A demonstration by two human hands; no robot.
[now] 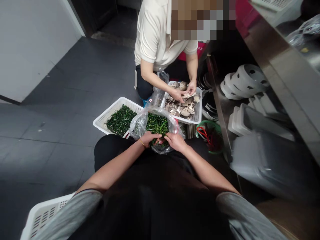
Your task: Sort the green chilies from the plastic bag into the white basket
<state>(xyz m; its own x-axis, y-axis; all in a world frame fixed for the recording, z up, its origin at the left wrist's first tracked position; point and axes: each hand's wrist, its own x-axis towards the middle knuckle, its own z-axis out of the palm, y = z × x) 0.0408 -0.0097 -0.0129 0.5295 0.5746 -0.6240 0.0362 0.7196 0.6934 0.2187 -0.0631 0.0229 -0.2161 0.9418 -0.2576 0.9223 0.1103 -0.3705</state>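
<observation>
A clear plastic bag (138, 124) stands open between my knees, filled with thin green chili peppers (157, 123). My left hand (149, 137), with a gold bracelet at the wrist, is at the bag's near side, its fingers closed on green chilies. Close by on the right, my right hand (175, 141) pinches green chilies with thumb and forefinger. The two thumbs almost meet, and the lower fingers are partly hidden among the chilies. Left of the bag, a white perforated basket (101, 120) contains a pile of dark green chilies (121, 120).
Facing me, a person in a cream shirt (152, 33) handles torn mushrooms (183, 108) over another white basket (198, 115). A green basket (217, 146) with red things stands at right. Stacked containers (257, 160) fill the metal shelf. Another white basket (47, 213) is at lower left.
</observation>
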